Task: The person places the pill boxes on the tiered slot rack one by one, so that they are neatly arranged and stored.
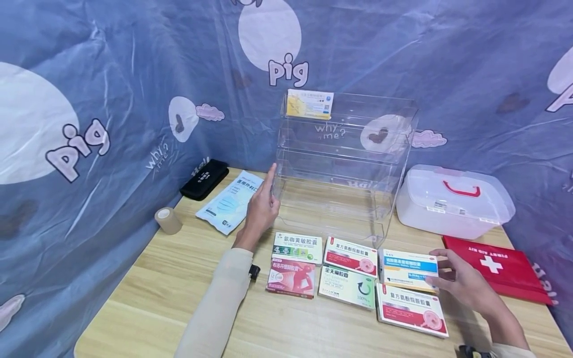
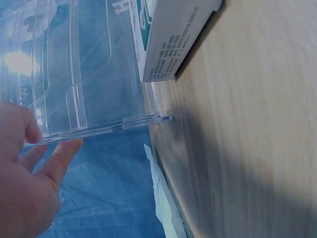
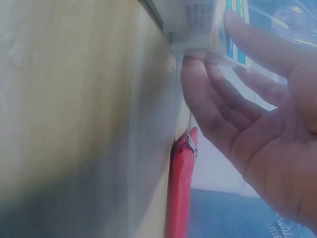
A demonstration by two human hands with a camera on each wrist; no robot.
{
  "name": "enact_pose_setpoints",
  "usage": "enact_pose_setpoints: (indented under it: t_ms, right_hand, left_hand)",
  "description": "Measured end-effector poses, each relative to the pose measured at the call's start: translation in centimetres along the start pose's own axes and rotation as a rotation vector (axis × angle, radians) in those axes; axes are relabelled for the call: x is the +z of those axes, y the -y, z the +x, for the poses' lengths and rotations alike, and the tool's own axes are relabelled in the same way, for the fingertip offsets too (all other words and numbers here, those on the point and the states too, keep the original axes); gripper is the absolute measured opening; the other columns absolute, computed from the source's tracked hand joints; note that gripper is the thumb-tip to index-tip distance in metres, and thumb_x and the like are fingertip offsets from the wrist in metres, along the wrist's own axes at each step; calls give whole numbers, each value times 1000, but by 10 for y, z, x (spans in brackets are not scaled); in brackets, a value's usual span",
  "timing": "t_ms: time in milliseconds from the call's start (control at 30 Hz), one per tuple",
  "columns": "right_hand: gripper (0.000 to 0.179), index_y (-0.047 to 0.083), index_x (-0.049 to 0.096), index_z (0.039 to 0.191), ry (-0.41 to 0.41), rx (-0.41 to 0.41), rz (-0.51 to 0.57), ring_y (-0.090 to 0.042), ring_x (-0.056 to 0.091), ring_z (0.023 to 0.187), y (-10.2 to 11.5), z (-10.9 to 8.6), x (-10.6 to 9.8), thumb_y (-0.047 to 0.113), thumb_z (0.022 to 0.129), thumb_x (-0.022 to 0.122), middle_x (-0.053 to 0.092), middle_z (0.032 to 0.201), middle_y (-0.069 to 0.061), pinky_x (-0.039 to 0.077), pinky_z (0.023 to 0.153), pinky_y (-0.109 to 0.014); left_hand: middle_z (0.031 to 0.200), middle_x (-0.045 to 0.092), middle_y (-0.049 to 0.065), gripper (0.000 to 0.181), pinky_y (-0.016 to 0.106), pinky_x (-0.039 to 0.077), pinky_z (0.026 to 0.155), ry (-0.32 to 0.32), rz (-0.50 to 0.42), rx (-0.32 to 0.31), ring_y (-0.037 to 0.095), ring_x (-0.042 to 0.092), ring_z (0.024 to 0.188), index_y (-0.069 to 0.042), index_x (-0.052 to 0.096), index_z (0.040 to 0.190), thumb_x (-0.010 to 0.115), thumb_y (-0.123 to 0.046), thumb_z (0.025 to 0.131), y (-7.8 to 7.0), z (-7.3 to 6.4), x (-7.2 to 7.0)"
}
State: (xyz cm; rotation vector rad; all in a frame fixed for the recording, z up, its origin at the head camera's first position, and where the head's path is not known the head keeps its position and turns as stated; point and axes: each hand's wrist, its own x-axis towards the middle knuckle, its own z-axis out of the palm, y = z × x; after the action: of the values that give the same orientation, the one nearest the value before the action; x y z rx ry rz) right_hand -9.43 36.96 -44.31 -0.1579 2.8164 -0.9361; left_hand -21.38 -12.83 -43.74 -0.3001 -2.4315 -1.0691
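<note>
My left hand (image 1: 261,209) pinches the left side panel of a clear tiered display rack (image 1: 340,194), with thumb and fingers on opposite faces of the panel (image 2: 99,130). Beside the rack's right front, my right hand (image 1: 463,278) holds the right end of a blue, white and yellow medicine box (image 1: 409,268). In the right wrist view the thumb (image 3: 247,34) lies on the printed face and the fingers curl at the box's end. One yellow-white box (image 1: 310,104) stands in the rack's top tier, at the left.
Before the rack lie a green-white box (image 1: 296,247), a pink box (image 1: 291,278), a green box (image 1: 348,287) and two red-white boxes (image 1: 351,255). Right: a lidded clear case (image 1: 452,204) and a red first-aid pouch (image 1: 497,271). Left: a mask packet (image 1: 228,204), black case (image 1: 205,180) and tape roll (image 1: 168,221).
</note>
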Motion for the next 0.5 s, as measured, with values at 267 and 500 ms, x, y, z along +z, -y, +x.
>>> enact_pose_setpoints:
  t_ms: [267,500]
  right_hand:
    - [77,-1,46,154,-36,-6,17,-29,74,104,2,-1,-5,14,90,86,63,135,-36,58,74,-17]
    - [71,-1,53,150,-138,-112,58,17,60,93,3,-2,-4,7,88,86,74,123,-20,57,72,-14]
  left_hand:
    - [174,41,10,97,38,53,67,10,8,10,31,61,77,-27,19,174,57,12,95,2,0,3]
    - [173,42,10,96,42,54,69,2,5,9,34,64,85,-27,21,174,57,13,94,4,0,2]
